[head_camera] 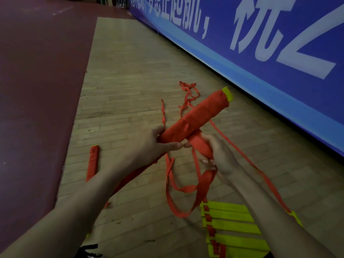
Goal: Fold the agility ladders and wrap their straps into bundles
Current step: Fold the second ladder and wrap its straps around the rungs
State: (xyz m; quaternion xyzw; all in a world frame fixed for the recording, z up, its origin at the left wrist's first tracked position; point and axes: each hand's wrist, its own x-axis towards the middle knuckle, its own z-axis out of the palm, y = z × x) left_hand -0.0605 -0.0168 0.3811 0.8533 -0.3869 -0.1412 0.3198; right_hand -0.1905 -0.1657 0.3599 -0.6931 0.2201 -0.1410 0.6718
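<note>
A folded agility ladder bundle (197,116), wrapped in red strap with yellow rung ends showing at its far tip, is held above the wooden floor. My left hand (158,146) grips its near end. My right hand (216,155) holds a length of red strap (200,144) that runs under the bundle. Loose loops of the strap (178,190) hang below both hands and trail to the right. A second wrapped red bundle (93,162) lies on the floor at the left. Yellow ladder rungs (232,228) with red webbing lie stacked at the lower right.
A blue banner (260,43) with white characters runs along the right. A dark red mat (37,90) covers the floor on the left. More tangled red strap (188,94) lies on the wooden floor (126,81) beyond the bundle.
</note>
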